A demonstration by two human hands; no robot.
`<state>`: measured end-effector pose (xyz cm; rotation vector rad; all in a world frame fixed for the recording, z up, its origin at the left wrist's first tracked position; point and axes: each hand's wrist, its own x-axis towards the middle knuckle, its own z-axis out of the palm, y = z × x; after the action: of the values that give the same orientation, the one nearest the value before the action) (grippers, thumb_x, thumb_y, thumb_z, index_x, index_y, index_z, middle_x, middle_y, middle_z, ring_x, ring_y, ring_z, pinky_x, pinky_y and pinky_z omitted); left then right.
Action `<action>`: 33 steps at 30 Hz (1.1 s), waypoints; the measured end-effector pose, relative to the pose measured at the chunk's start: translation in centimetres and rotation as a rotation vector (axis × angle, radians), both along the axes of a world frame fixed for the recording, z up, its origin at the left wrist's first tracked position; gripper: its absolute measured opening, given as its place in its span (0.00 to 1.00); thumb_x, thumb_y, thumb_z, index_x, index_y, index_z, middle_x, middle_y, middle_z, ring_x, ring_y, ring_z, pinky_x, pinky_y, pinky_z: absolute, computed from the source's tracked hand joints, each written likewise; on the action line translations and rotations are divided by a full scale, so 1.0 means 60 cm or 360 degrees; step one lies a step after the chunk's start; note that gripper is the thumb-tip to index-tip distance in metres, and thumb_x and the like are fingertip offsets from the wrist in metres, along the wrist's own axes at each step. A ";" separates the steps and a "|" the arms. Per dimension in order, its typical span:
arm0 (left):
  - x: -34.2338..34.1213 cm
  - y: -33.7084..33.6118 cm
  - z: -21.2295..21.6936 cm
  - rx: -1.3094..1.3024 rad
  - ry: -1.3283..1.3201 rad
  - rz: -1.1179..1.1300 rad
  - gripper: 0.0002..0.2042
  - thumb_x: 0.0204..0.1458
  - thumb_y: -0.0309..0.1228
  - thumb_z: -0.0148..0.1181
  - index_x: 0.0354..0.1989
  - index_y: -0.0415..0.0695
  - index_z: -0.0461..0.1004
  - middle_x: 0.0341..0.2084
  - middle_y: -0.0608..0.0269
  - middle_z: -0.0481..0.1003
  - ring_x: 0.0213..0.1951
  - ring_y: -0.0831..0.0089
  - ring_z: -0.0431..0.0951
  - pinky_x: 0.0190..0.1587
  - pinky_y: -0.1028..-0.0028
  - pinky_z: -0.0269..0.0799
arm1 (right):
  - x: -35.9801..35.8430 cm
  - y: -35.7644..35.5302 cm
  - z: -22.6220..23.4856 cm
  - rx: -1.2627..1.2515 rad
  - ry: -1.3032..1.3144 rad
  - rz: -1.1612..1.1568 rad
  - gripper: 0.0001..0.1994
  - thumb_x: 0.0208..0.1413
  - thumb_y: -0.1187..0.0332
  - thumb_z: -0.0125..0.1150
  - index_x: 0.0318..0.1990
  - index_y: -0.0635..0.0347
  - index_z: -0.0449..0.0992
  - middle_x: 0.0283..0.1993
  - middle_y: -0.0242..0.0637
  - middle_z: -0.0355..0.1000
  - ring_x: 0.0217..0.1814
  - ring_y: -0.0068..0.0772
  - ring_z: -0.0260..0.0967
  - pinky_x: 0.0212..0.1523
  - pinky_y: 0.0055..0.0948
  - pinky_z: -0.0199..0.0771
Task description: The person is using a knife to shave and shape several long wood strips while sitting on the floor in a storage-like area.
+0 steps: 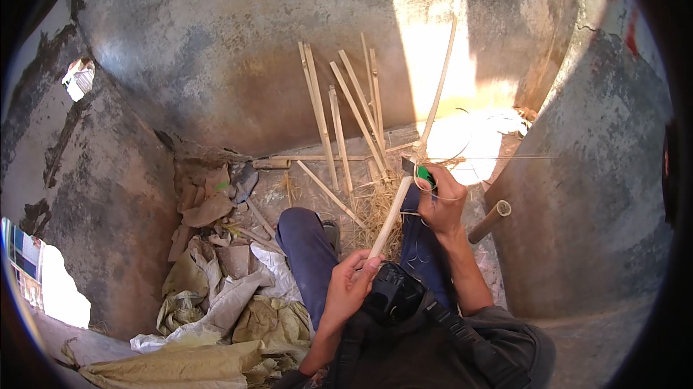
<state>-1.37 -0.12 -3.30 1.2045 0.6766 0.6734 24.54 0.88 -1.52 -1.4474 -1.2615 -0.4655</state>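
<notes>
My left hand (351,286) is closed on the lower end of a pale split bamboo strip (392,217), which slants up and away from me to the right. My right hand (443,201) grips a knife (425,175) with a green part and a short dark blade, close by the strip's far end. Whether the blade touches the strip I cannot tell. Thin curled fibres loop around the right hand. Below the strip, between my legs, lies a heap of pale shavings (377,212).
Several bamboo strips (350,100) lean against the far wall (289,14). A curved strip (439,86) rises at the right, in sunlight. Crumpled sacks (216,309) and dry scraps (206,210) lie at the left. A bamboo tube (489,221) rests by the right wall.
</notes>
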 end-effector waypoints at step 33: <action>-0.041 0.098 -0.020 0.1153 0.0497 0.0866 0.08 0.71 0.30 0.65 0.48 0.37 0.79 0.24 0.74 0.74 0.25 0.88 0.66 0.28 0.80 0.59 | 0.037 -0.067 0.088 -0.0606 0.0934 0.0567 0.23 0.63 0.61 0.75 0.61 0.62 0.80 0.53 0.44 0.80 0.53 0.32 0.78 0.54 0.32 0.77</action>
<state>-3.82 5.76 -4.53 1.8365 1.0925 1.2686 26.79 -3.13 3.78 -1.4736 -1.1159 0.4382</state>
